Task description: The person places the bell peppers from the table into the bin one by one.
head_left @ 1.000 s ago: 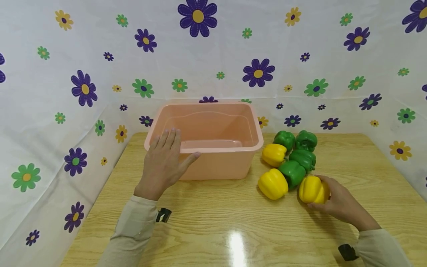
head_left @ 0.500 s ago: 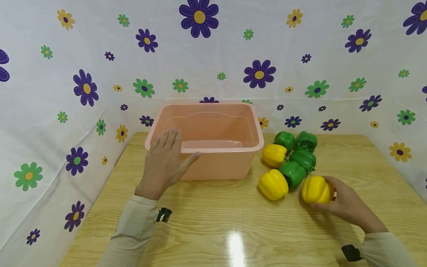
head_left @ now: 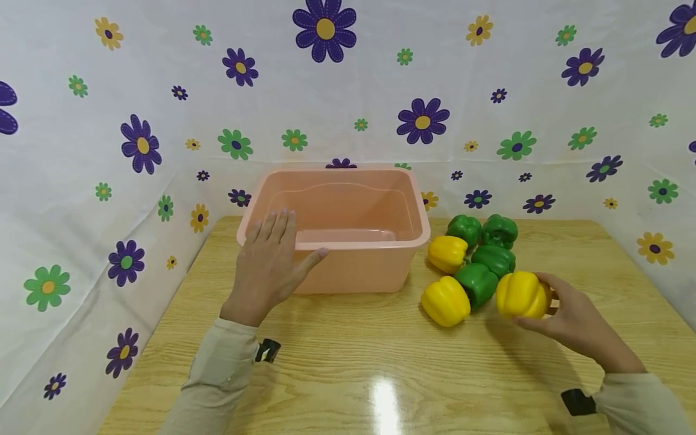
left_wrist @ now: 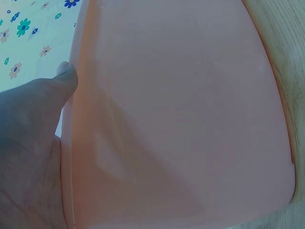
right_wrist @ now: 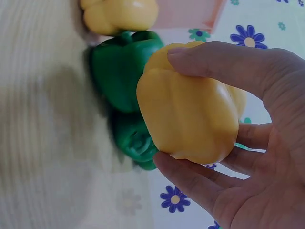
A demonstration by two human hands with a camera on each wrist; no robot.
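The head view shows a yellow pepper (head_left: 522, 295) in the grasp of the right hand (head_left: 579, 320), held over the table (head_left: 326, 368) with its shadow on the wood below. From the right wrist, the thumb presses one side of the pepper and the fingers curl round the other. Just beside it in the head view is a green pepper (head_left: 476, 285); whether the two touch cannot be told. A second yellow pepper (head_left: 446, 301) lies on that green one's other side, nearer the person. Behind them sit a third yellow pepper (head_left: 447, 254) and three more green peppers (head_left: 493, 260), all close together. Left of this group stands a pink bin (head_left: 353, 269), upright, its open top showing the bare bottom inside. The left hand (head_left: 266, 266) lies over its front rim near the left corner, released, with fingers straight; in the left wrist view the thumb touches the rim. A white cloth (head_left: 370, 78) printed with purple, green and yellow flowers hangs behind the table and along its sides.
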